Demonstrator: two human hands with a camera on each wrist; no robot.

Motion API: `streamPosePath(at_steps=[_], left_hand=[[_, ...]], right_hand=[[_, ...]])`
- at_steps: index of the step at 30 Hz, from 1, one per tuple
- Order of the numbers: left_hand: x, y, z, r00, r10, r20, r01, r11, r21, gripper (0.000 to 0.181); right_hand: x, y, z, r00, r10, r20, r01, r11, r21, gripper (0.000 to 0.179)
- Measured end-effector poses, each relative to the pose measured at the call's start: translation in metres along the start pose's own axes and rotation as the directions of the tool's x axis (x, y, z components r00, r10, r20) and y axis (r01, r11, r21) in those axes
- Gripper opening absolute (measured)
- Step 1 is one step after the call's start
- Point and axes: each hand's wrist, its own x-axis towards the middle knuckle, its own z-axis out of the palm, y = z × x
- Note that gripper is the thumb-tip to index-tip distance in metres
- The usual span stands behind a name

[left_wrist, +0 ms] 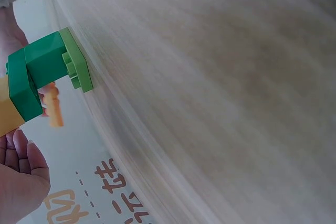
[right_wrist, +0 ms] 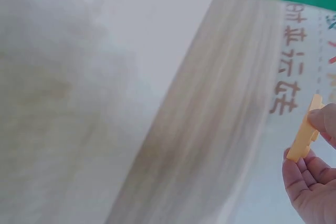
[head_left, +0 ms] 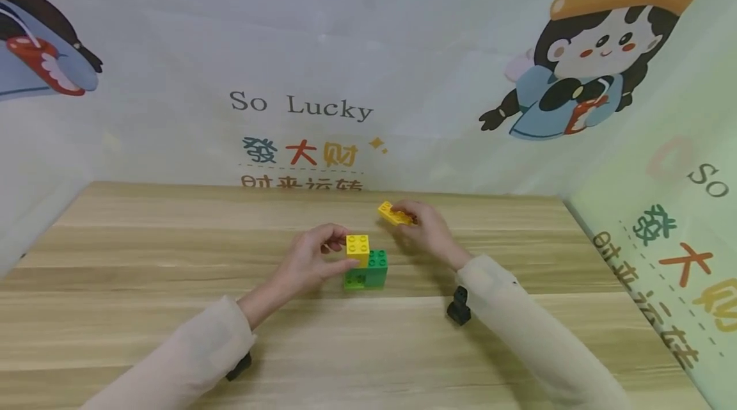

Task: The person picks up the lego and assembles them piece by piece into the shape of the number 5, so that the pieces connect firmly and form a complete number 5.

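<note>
A small stack of toy building bricks stands near the middle of the wooden table. At its base is a light green plate [left_wrist: 77,61], with two dark green bricks [head_left: 377,275] above, the upper one jutting out to the left. On that overhang sits a square yellow brick [head_left: 357,249], pinched by my left hand [head_left: 305,261], thumb in front and fingers behind. Behind and right of the stack, my right hand [head_left: 428,229] holds a flat yellow brick [head_left: 388,210] between thumb and fingers, raised off the table in the right wrist view.
The wooden table [head_left: 173,250] reaches back to a printed cloth backdrop [head_left: 432,96] with cartoon figures and lettering. More of the cloth rises along the right side. A black wrist device [head_left: 459,307] hangs under the right sleeve, and another [head_left: 238,366] under the left.
</note>
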Motion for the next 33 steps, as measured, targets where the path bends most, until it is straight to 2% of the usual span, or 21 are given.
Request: streamPosePath(at_steps=[4,8,15,24,33], left_hand=[[0.003,0.002,0.001,1.000,0.013,0.013,-0.013,1.000,-0.005,0.038],[0.004,0.003,0.001,1.000,-0.001,0.029,0.001,1.000,-0.017,0.038],[0.003,0.001,0.000,1.000,0.001,0.017,-0.001,1.000,-0.011,0.038],[0.001,0.002,0.000,1.000,-0.014,0.011,0.014,1.000,-0.013,0.038],[-0.001,0.000,-0.002,1.000,-0.022,0.013,0.023,1.000,-0.017,0.038]], right_hand=[[-0.013,-0.009,-0.010,0.998,-0.039,-0.041,0.041,0.998,0.043,0.033],[-0.026,-0.021,-0.016,0.996,-0.069,-0.060,0.073,0.995,0.069,0.031],[-0.042,-0.040,-0.023,0.988,-0.131,-0.087,0.140,0.985,0.105,0.031],[-0.057,-0.051,-0.023,0.978,-0.202,-0.045,0.206,0.969,0.139,0.031],[-0.055,-0.061,-0.021,0.966,-0.260,-0.013,0.259,0.956,0.138,0.031]])
